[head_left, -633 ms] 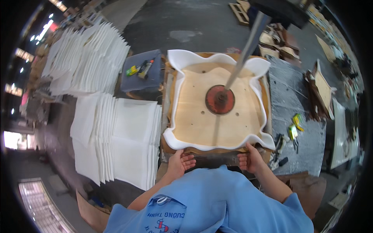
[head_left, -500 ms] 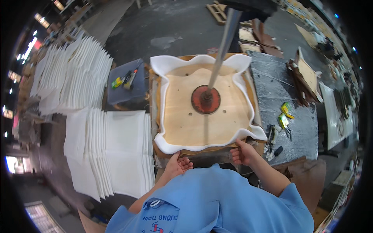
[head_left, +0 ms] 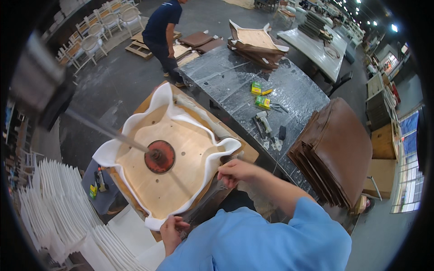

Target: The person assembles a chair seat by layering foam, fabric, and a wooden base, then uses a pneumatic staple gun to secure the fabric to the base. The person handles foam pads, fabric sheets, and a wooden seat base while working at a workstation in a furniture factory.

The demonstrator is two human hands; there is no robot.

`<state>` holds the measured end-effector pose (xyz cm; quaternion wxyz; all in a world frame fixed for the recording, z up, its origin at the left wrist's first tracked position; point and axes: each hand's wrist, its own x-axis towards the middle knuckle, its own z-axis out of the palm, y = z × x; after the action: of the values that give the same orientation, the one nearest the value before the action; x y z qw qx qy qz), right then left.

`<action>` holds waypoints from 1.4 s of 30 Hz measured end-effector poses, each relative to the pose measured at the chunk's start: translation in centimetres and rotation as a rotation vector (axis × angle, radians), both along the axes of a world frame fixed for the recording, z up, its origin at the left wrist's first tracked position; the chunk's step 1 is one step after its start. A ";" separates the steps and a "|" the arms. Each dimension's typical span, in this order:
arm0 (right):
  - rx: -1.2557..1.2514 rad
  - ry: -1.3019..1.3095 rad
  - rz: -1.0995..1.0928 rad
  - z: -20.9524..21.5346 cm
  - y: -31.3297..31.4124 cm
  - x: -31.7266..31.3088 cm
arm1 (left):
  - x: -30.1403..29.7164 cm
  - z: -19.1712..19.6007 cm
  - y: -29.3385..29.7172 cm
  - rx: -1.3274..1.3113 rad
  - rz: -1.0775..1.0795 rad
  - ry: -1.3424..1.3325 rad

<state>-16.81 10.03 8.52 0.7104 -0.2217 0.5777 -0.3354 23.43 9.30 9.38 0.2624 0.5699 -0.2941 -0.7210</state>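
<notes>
A pale plywood seat panel [head_left: 135, 180] lies in front of me, with white foam padding [head_left: 201, 169] curling up around its edges. From above, a metal rod [head_left: 110, 132] ends in a round red press plate [head_left: 168, 153] resting on the panel. My left hand [head_left: 171, 231] is at the near corner of the padding, fingers curled; what they grip, if anything, is hidden. Beside the padding's right edge, my right hand [head_left: 235, 172] is closed in a pinch. Whatever lies between its fingertips is too small to make out.
A plastic-covered table [head_left: 221, 70] at right holds a staple gun [head_left: 263, 124], small green-yellow boxes [head_left: 262, 102] and upholstered seats [head_left: 257, 45]. Brown leather sheets [head_left: 339, 149] are stacked nearer. White foam sheets [head_left: 58, 207] stand left. Another person [head_left: 160, 34] is beyond the press.
My view has swung to the right, bringing the leather stack and more of the side table into sight. Both hands stay near the padding's near edge; the right hand's fingers have drawn into a pinch.
</notes>
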 end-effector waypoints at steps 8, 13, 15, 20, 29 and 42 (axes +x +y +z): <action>0.080 0.304 -0.564 -9.3 1.7 -22.3 | -13.5 1.7 -1.7 -0.459 -0.618 -0.013; 0.264 0.823 -0.552 -22.6 1.0 -34.6 | -21.1 1.1 -4.0 -0.926 -0.765 -0.585; 0.358 1.052 -0.433 -25.6 -1.5 -37.6 | -22.5 0.4 -4.1 -0.990 -0.753 -0.734; 0.474 1.124 -0.243 -31.3 -5.7 -39.2 | -24.2 -2.2 -2.6 -0.812 -0.528 -0.954; 0.208 1.004 -0.493 -28.2 -2.6 -36.1 | -27.7 -1.2 -2.3 -0.543 -0.513 -0.389; -0.334 -0.091 -0.626 -2.2 9.2 -14.1 | -33.2 0.7 0.3 -0.128 -0.763 0.243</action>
<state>-30.95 19.23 6.35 0.5520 -0.1321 0.5227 -0.6361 -9.77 9.56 10.12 0.0437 0.3128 -0.4956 -0.8091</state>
